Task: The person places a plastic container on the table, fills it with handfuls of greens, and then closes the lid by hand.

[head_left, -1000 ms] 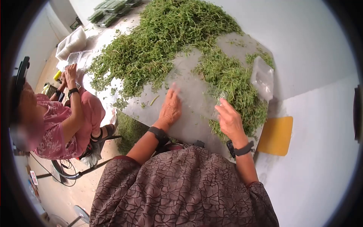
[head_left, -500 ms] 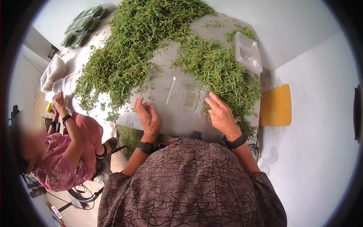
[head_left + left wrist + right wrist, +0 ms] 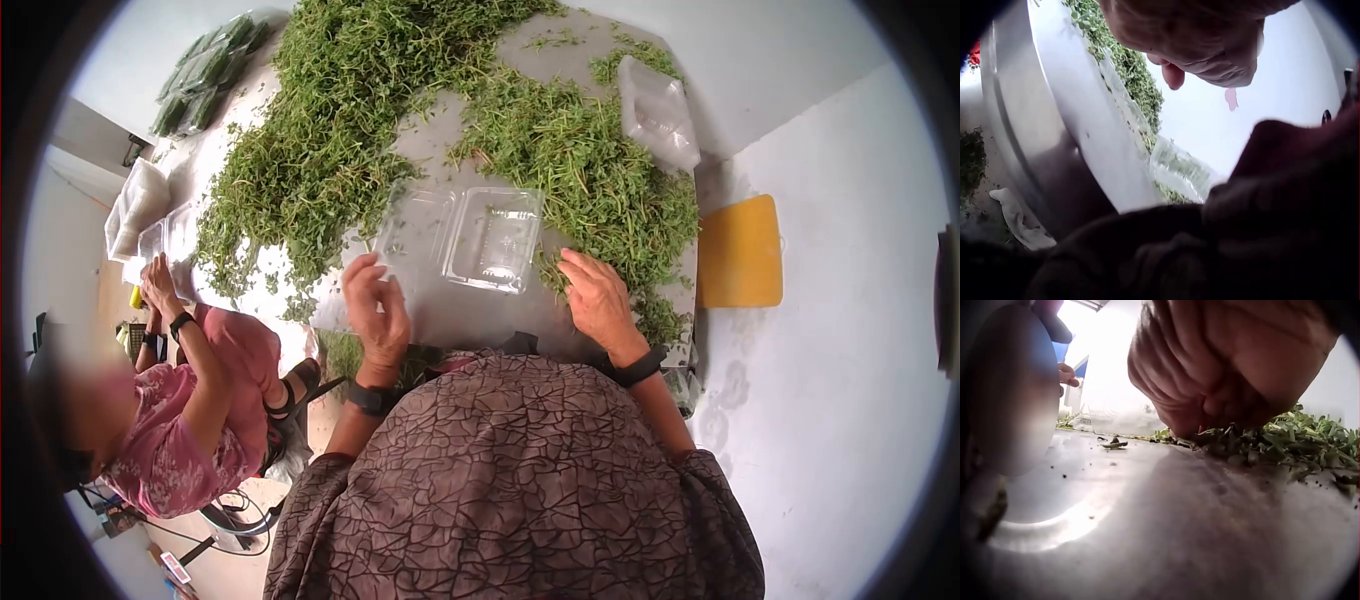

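Just ahead of and between the left hand [image 3: 378, 315] and the right hand [image 3: 603, 308], a clear container [image 3: 495, 235] lies opened flat on the surface [image 3: 455, 322]. Greens [image 3: 330, 130] heap beyond both hands, spreading near the right one. Left of the left hand sits a person in pink [image 3: 195, 420].

The head view crops the greens [image 3: 335, 110] at the top; both wrist views crop the hands [image 3: 1194, 37]; a seated person's head [image 3: 85, 370] is blurred.
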The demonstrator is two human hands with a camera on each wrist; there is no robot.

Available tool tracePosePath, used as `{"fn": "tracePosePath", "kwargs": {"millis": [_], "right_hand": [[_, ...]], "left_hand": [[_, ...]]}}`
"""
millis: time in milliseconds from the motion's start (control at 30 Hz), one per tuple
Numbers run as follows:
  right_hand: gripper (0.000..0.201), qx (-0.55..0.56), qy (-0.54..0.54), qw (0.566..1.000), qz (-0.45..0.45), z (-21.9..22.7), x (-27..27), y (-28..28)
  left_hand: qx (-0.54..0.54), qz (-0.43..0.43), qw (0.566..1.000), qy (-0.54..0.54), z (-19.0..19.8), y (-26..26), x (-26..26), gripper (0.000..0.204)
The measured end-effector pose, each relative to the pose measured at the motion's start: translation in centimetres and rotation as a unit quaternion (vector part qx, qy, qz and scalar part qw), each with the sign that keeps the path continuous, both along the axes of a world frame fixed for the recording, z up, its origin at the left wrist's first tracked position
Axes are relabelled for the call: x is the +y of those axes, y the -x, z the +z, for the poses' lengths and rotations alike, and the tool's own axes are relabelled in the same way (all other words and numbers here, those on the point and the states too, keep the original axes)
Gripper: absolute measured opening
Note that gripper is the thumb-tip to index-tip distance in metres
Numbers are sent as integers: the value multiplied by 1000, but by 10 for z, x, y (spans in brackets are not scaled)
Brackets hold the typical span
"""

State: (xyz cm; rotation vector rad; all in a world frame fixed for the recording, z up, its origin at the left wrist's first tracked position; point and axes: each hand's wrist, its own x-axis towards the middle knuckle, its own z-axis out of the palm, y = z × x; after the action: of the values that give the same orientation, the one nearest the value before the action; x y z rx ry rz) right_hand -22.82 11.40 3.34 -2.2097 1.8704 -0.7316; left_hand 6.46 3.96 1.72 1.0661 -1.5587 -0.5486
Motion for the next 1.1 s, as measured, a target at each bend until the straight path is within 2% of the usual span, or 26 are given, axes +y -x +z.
{"fn": "tracePosePath", "kwargs": {"millis": [67, 100, 167, 267, 367, 467, 700, 800, 867, 967, 1100], "right_hand": [[30, -23, 1, 1000, -13, -1, 0, 1], [30, -32, -1, 999, -20, -2, 0, 2], [30, -51, -4, 998, -21, -3, -1, 2], [30, -71, -9, 997, -21, -2, 0, 3], [31, -73, -5, 997, -20, -5, -1, 3], [32, -78, -8, 997, -27, -4, 2, 3], [30, -85, -27, 996, -31, -7, 2, 3], [30, -98, -23, 994, -29, -8, 2, 4], [30, -104, -21, 994, -26, -8, 2, 4], [31, -99, -25, 994, -30, -8, 2, 3], [33, -122, -45, 991, -37, -5, 0, 3]], "left_hand": [[-121, -74, 989, 31, 5, 6, 6, 40], [-122, -72, 989, 30, 3, 10, 8, 40], [-204, -161, 965, -41, 0, 16, 13, 46], [-210, -178, 960, -46, 0, 25, 8, 53], [-229, -182, 954, -58, -6, 29, 5, 49], [-204, -173, 963, -14, -14, 31, 3, 45], [-171, -144, 974, -27, -7, 40, 7, 45], [-122, -179, 976, -37, -13, 41, 7, 45], [-86, -245, 963, -71, -13, 42, 7, 46], [-89, -263, 958, -69, -10, 49, 4, 46], [-107, -243, 964, -36, -11, 47, 5, 46]]}}
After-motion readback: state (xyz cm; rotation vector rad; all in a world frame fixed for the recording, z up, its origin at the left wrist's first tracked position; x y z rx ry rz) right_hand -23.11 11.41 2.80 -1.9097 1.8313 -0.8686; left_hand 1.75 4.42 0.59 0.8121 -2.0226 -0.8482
